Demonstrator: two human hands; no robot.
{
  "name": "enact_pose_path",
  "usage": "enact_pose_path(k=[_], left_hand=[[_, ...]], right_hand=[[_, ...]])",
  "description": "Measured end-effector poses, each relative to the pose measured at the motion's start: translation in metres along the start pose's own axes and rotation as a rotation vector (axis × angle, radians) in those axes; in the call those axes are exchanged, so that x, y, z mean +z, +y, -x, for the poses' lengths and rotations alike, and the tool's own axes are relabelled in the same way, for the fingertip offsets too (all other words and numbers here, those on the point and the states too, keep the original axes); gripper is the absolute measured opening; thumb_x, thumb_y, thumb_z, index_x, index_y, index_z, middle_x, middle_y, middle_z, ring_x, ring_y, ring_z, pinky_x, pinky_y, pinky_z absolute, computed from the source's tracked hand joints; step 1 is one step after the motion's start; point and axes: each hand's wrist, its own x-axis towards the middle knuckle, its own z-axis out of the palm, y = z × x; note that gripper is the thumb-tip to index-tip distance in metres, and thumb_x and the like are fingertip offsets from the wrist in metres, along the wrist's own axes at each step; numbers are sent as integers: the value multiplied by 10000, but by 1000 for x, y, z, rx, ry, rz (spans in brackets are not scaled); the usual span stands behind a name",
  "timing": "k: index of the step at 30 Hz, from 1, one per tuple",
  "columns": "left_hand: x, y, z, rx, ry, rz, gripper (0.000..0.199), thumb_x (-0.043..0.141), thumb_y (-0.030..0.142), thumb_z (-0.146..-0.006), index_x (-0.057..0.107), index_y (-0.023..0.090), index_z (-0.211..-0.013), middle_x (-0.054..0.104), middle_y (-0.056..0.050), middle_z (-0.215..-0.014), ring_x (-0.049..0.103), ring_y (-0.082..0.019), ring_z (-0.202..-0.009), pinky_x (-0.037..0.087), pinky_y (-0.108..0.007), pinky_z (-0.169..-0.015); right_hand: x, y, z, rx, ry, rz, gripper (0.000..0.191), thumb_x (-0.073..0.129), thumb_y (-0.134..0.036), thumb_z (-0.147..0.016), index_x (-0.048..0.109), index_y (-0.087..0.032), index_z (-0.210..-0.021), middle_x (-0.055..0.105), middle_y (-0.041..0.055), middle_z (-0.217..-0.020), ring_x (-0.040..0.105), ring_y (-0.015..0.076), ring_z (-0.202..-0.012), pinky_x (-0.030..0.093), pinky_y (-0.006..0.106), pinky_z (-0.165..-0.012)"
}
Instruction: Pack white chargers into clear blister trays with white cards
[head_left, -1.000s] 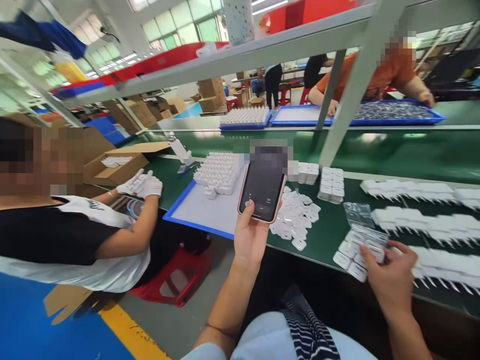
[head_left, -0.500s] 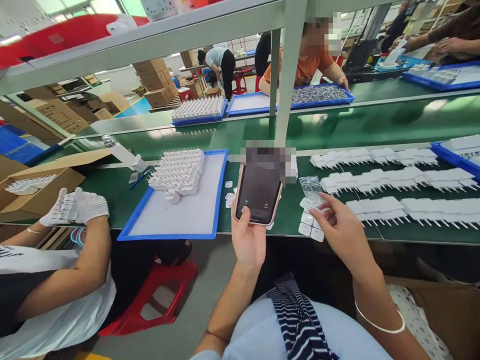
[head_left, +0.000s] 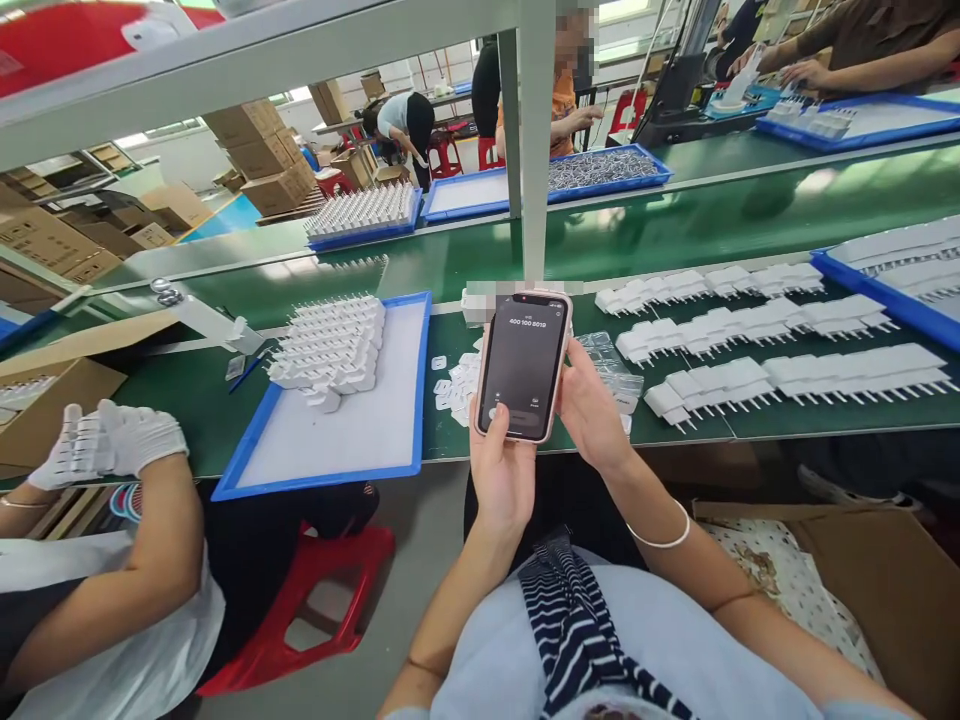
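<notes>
A smartphone (head_left: 523, 375) in a pale pink case is held upright over the table's front edge, its screen dark with a line of digits near the top. My left hand (head_left: 506, 475) grips it from below, the thumb on the lower part of the screen. Against its right edge rests my right hand (head_left: 595, 415), with some fingers hidden behind the case. Small white plastic plates (head_left: 459, 388) lie piled just left of the phone. Clear plastic packaging (head_left: 611, 365) lies beyond my right hand.
Rows of white plastic parts with thin prongs (head_left: 750, 325) cover the right side. A blue-rimmed tray (head_left: 349, 455) with stacked white parts stands left. Beside it, a co-worker's gloved hands (head_left: 112, 440) hold white parts. A shelf post (head_left: 534, 150) rises ahead; a red stool (head_left: 330, 600) stands below.
My right hand has left the small white squares and clear packaging at the right and come to the phone's right edge. The phone stays in my left hand. The view has shifted slightly.
</notes>
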Motion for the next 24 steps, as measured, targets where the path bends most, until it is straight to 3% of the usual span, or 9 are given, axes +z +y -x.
enact_pose_path(k=[3, 7, 11, 20, 24], left_hand=[[0, -3, 2, 1, 6, -14, 388, 625, 255, -937, 588, 307, -1319, 605, -59, -1411, 618, -229, -1245, 521, -387, -1036], [1, -5, 4, -19, -11, -16, 374, 614, 258, -932, 596, 295, -1304, 620, -61, -1391, 607, -231, -1257, 511, -390, -1041], [2, -3, 4, -60, -44, -2, 374, 568, 312, -928, 596, 286, -1300, 629, -68, -1378, 598, -254, -1270, 511, -402, -1026], [-1, -7, 5, -56, 10, -68, 401, 649, 260, -880, 598, 286, -1278, 691, -48, -1239, 667, -201, -1109, 514, -343, -974], [-2, -7, 6, -65, -27, -110, 575, 761, 119, -748, 588, 301, -1266, 692, -25, -1206, 661, -181, -1092, 517, -298, -938]], right_hand=[[1, 2, 0, -1, 52, 8, 482, 559, -647, -927, 479, -311, -1263, 636, 5, -882, 607, 187, -648, 478, 294, -464], [2, 2, 0, 13, 72, 51, 454, 525, -630, -946, 442, -320, -1268, 656, 28, -1064, 670, 234, -903, 566, 328, -605], [2, 0, -2, -9, 98, 41, 420, 499, -603, -967, 442, -302, -1254, 633, 44, -1235, 638, 247, -1123, 598, 348, -779], [4, -3, -2, -30, 86, 9, 410, 519, -590, -966, 451, -303, -1250, 626, 43, -1275, 607, 248, -1201, 594, 368, -869], [4, -4, -1, -35, 101, 34, 425, 504, -613, -961, 457, -300, -1244, 627, 46, -1273, 610, 253, -1197, 594, 375, -869]])
